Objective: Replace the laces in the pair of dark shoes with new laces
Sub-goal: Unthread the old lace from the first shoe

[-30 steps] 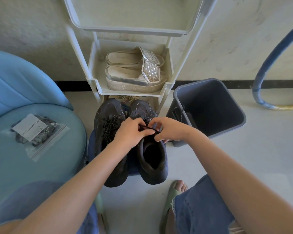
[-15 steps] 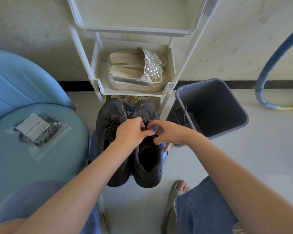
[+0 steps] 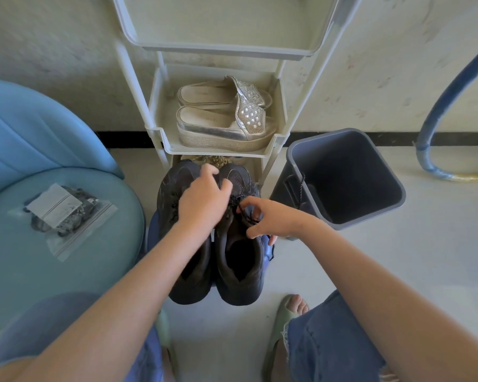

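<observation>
— Where are the dark shoes [image 3: 232, 271]?
— Side by side between the blue seat [image 3: 25, 271], which carries the bagged laces [image 3: 64, 213], and the grey bin [image 3: 370, 215], toes under the rack [image 3: 160, 139].
— The hands?
— The left hand [image 3: 204, 199] is over the toes, blurred, so I cannot tell its grip. The right hand [image 3: 273, 219] has its grip curled round the black lace [image 3: 239, 206].

- The pair of dark shoes [image 3: 243, 282] stands on the floor, toes pointing away.
- Left hand [image 3: 202, 199] lies over the shoes' fronts; its grip is blurred.
- Right hand [image 3: 271, 219] pinches a dark lace [image 3: 240, 206] above the right shoe's opening.
- A grey bin [image 3: 356, 172] stands right of the shoes.
- Silver sandals [image 3: 224, 125] sit on a rack [image 3: 160, 128] behind the shoes.
- A bag of laces [image 3: 64, 213] lies on a blue seat [image 3: 25, 271] left of the shoes.
</observation>
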A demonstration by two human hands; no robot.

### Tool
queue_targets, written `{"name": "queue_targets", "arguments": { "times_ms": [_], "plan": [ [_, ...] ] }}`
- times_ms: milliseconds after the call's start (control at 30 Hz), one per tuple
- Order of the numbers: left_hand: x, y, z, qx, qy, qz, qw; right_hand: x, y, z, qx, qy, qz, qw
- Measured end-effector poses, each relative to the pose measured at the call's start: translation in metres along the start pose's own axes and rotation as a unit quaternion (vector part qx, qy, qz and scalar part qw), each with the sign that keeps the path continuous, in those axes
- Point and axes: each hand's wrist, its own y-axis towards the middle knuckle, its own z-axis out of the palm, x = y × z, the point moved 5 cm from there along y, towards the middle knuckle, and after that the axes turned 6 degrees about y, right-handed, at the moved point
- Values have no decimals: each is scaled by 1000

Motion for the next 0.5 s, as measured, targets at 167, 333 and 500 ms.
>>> {"name": "queue_targets", "arguments": {
  "times_ms": [167, 333, 500],
  "plan": [
    [-16, -14, 21, 81, 148, 114, 979, 1, 1, -1, 19, 20, 3, 1000],
    [-19, -11, 20, 79, 246, 162, 952, 1, 1, -1, 19, 17, 4, 1000],
    [-19, -12, 24, 41, 313, 203, 927, -1, -3, -2, 20, 33, 3, 999]
  ]
}}
